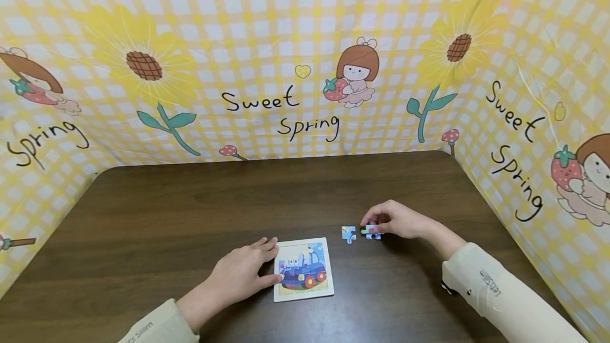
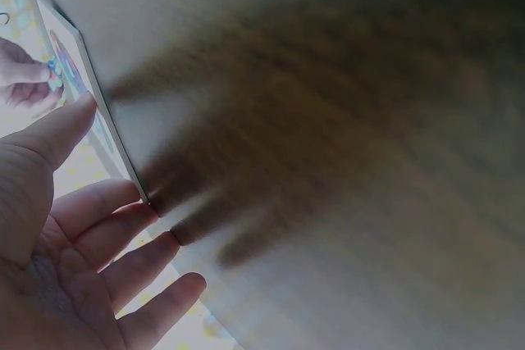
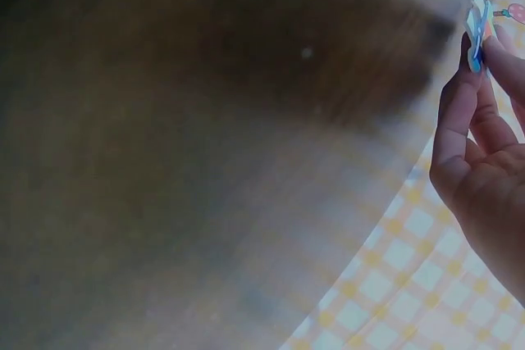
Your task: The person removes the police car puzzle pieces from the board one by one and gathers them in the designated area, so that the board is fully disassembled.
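A square jigsaw tray (image 1: 305,297) with a white rim lies on the table and shows a blue cartoon car (image 1: 310,270) with red wheels. A pale bare patch (image 1: 289,252) shows at the tray's upper left. My left hand (image 1: 243,271) rests at the tray's left side, thumb and fingers spread and touching its rim; the left wrist view shows these fingers (image 2: 131,268) extended. Right of the tray, my right hand (image 1: 397,219) pinches a blue and pink jigsaw piece (image 1: 370,232) between thumb and fingers. A light-blue jigsaw piece (image 1: 348,233) lies just left of it.
The dark wooden table (image 1: 214,195) reaches back to a yellow checked cloth (image 1: 267,68) with printed flowers and lettering, which also hangs along both sides. Pale sleeves (image 1: 495,285) cover the forearms.
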The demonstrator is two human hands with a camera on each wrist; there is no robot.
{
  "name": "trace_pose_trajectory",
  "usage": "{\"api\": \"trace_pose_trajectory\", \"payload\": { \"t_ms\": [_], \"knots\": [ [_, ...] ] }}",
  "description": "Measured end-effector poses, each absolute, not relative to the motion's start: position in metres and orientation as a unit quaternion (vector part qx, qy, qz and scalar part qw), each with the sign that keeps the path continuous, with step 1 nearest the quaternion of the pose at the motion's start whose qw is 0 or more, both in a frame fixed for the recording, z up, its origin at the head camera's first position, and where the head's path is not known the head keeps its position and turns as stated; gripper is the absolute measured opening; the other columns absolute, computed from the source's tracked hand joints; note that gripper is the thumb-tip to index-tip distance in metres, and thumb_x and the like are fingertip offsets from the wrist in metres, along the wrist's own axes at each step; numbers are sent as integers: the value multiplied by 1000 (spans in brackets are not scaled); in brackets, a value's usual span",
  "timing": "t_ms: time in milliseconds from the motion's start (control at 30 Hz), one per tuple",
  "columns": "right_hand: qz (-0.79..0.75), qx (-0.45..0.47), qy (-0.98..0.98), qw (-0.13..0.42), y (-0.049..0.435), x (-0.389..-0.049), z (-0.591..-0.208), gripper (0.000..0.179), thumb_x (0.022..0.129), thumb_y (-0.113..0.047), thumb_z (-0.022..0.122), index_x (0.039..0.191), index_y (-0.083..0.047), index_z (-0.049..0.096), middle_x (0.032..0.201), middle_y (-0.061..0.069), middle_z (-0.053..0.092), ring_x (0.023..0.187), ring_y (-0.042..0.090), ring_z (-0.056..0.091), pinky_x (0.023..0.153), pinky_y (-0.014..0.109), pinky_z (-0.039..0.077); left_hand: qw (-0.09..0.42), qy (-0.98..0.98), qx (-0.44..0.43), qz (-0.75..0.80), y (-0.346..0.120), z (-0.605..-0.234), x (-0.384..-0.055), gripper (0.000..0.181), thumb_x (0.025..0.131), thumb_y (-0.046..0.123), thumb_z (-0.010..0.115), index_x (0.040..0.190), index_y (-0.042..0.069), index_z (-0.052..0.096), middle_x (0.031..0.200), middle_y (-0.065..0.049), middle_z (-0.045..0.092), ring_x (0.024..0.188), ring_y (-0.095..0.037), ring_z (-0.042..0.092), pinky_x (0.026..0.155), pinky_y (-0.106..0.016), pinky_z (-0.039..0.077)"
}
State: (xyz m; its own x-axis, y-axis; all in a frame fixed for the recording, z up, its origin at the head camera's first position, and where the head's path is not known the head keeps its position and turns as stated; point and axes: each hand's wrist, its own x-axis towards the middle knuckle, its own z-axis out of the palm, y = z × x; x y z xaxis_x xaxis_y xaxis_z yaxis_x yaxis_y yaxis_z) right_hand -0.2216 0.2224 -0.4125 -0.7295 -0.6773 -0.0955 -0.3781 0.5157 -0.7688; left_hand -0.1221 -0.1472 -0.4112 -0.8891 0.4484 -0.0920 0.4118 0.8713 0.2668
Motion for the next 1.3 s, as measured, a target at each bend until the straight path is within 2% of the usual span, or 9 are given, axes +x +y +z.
{"api": "trace_pose_trajectory", "payload": {
  "t_ms": [367,567,800,1000,1233,1300],
  "knots": [
    [-356,-329,863,142,221,-225,-410,18,88,3,69,107,1,70,94,13,66,79,9,55,69,22,48,69,965,227,116,-149,-412,-122,64,84,46,76,132,6,64,145,-8,57,136,-30,53,99,-52,51],
    [-358,-346,853,154,199,-224,-401,19,90,1,68,109,-1,70,93,9,66,83,12,56,73,23,50,66,964,230,120,-149,-410,-121,63,84,44,76,132,5,64,145,-9,57,135,-30,53,99,-51,51],
    [-352,-373,843,163,165,-223,-397,19,90,0,68,109,-1,70,91,5,65,75,10,53,68,23,48,69,962,232,125,-149,-409,-120,64,84,43,77,133,4,63,145,-11,56,135,-32,53,99,-52,51],
    [-341,-389,837,178,140,-221,-397,20,91,-1,69,111,-4,71,92,5,65,74,8,53,69,22,48,76,964,224,123,-149,-409,-120,65,84,45,77,134,4,63,145,-10,56,135,-31,53,100,-52,50],
    [-319,-414,829,201,115,-215,-397,20,92,-3,68,111,-5,71,91,3,64,70,6,52,60,20,48,69,963,229,124,-150,-411,-121,64,84,43,77,132,4,64,144,-10,57,134,-32,54,98,-52,51],
    [-310,-423,827,203,110,-213,-398,19,92,-3,68,111,-6,71,92,4,65,71,6,52,64,19,47,69,963,230,125,-150,-411,-120,64,84,43,77,133,4,63,144,-10,57,134,-32,54,98,-52,51]
  ]
}}
